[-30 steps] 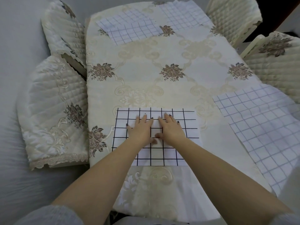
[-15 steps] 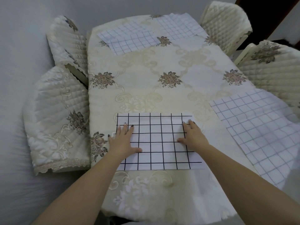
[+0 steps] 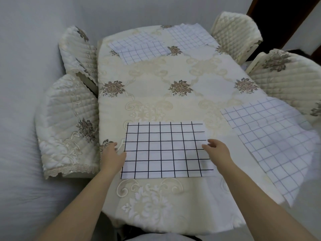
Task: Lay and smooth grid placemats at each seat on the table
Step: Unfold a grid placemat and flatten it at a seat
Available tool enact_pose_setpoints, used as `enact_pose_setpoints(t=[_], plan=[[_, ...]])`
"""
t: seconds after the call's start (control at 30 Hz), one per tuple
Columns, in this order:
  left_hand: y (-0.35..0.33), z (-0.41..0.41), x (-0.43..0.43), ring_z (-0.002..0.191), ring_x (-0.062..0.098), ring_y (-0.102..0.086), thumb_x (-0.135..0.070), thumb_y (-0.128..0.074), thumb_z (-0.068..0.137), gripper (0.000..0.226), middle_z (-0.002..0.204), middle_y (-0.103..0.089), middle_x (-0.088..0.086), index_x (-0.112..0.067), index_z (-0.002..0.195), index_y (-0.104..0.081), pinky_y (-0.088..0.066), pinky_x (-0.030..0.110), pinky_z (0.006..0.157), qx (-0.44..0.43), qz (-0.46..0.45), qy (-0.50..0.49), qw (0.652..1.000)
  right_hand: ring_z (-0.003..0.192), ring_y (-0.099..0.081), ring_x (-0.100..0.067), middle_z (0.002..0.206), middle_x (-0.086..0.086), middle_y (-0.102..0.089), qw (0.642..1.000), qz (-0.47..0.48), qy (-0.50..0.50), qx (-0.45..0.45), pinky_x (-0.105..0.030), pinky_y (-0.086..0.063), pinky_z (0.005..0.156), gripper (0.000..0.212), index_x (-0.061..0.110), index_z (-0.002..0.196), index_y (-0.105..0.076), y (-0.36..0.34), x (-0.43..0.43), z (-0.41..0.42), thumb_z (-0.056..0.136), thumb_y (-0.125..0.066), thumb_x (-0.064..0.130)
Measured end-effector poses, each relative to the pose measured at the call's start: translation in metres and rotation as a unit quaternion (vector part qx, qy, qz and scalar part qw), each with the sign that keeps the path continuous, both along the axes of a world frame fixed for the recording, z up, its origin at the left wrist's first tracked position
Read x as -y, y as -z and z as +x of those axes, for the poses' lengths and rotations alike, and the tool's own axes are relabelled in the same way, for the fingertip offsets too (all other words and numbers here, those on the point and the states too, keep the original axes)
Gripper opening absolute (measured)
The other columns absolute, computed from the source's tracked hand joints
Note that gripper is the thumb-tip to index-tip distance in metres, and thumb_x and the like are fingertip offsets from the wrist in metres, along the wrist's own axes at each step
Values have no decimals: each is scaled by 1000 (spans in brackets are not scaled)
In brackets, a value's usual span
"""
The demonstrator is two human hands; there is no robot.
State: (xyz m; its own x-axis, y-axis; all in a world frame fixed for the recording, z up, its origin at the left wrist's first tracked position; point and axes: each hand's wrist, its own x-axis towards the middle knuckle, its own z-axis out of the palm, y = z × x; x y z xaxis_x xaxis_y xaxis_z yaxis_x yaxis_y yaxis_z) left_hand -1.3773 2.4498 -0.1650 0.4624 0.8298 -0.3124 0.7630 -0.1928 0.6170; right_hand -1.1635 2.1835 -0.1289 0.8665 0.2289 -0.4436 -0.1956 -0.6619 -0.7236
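Observation:
A white placemat with a bold black grid (image 3: 163, 150) lies flat on the near end of the table (image 3: 156, 94), which wears a cream floral cloth. My left hand (image 3: 112, 153) rests at the mat's left edge, fingers loosely spread. My right hand (image 3: 217, 151) hovers at its right edge, fingers apart, holding nothing. A paler grid placemat (image 3: 278, 141) lies wrinkled at the right side and overhangs the table edge. Two more pale grid mats sit at the far end, one on the left (image 3: 140, 49) and one on the right (image 3: 189, 36).
Quilted cream chair covers ring the table: two on the left (image 3: 67, 119) (image 3: 78, 49), two on the right (image 3: 236, 33) (image 3: 284, 79). A grey wall runs along the left. A dark doorway (image 3: 278, 18) opens at the far right.
Both hands slid apart from the middle of the black-grid mat out to its left and right edges, and now lie at or just off those edges. My view rose slightly.

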Motion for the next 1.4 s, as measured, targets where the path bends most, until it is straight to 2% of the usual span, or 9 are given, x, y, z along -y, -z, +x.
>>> enact_pose_setpoints(t=[0.17, 0.27, 0.33, 0.57, 0.7, 0.8, 0.97, 1.23, 1.4], plan=[[0, -7, -1, 94, 31, -59, -13, -61, 81, 40, 110, -61, 17, -8, 120, -55, -50, 38, 82, 13, -78, -54, 995, 109, -60, -32, 127, -16, -58, 995, -98, 23, 1, -33, -45, 82, 44, 2, 130, -53, 2, 17, -4, 89, -57, 16], [-1, -8, -1, 81, 29, -61, -12, -60, 80, 28, 100, -61, 16, -11, 107, -55, -55, 38, 73, 32, -152, -107, 982, 61, -51, -26, 73, -12, -53, 988, -154, 19, -20, -27, -33, 55, 9, 5, 77, -56, 1, 27, -2, 82, -57, 12], [-3, -6, 4, 69, 26, -59, -9, -59, 84, 18, 91, -59, 15, -9, 101, -54, -51, 33, 63, 33, -200, -110, 973, 52, -37, -19, 60, -5, -40, 987, -156, 14, -46, -25, -26, 51, 28, 8, 64, -41, 2, 29, -1, 81, -62, 14], [-8, -6, 17, 46, 17, -41, -10, -70, 82, 18, 56, -50, 12, -2, 70, -58, -27, 21, 48, -6, -223, -62, 973, 92, -52, -31, 100, -12, -50, 983, -120, -1, -136, -33, -42, 74, 40, 4, 104, -48, 2, 31, -9, 82, -74, 25], [-11, -8, 22, 45, 17, -40, -8, -72, 81, 14, 57, -51, 12, 1, 74, -63, -28, 20, 46, -1, -229, -58, 972, 69, -54, -28, 79, -16, -57, 987, -94, 43, -121, -32, -45, 65, 22, 1, 77, -55, 6, 39, -10, 77, -73, 15], [-12, -6, 23, 53, 22, -51, -5, -70, 83, 12, 67, -60, 16, 1, 75, -63, -43, 25, 52, 30, -239, -72, 968, 81, -64, -35, 89, -22, -65, 973, 44, 137, -183, -49, -55, 85, 11, 0, 78, -60, 1, 43, -13, 80, -69, 6], [-15, -6, 34, 73, 30, -64, -1, -61, 88, 7, 89, -66, 24, 4, 93, -59, -58, 35, 57, 84, -333, -133, 930, 83, -64, -32, 93, -19, -65, 892, 249, 230, -299, -47, -56, 79, 10, 4, 93, -60, -4, 39, -32, 93, -60, 14], [-19, 2, 55, 77, 29, -63, -4, -56, 92, 22, 95, -66, 19, 6, 111, -59, -52, 39, 62, 161, -419, -204, 870, 72, -60, -21, 79, -9, -57, 901, 202, 328, -197, -38, -55, 80, 37, -1, 105, -59, 13, 30, -45, 87, -68, 31], [-30, 16, 66, 74, 23, -61, -7, -50, 97, 14, 85, -64, 14, -1, 90, -60, -56, 29, 47, 218, -478, -220, 822, 87, -66, -38, 77, -11, -56, 875, 202, 359, -255, -50, -54, 89, 73, -4, 125, -53, 7, 34, -48, 86, -57, 59]])
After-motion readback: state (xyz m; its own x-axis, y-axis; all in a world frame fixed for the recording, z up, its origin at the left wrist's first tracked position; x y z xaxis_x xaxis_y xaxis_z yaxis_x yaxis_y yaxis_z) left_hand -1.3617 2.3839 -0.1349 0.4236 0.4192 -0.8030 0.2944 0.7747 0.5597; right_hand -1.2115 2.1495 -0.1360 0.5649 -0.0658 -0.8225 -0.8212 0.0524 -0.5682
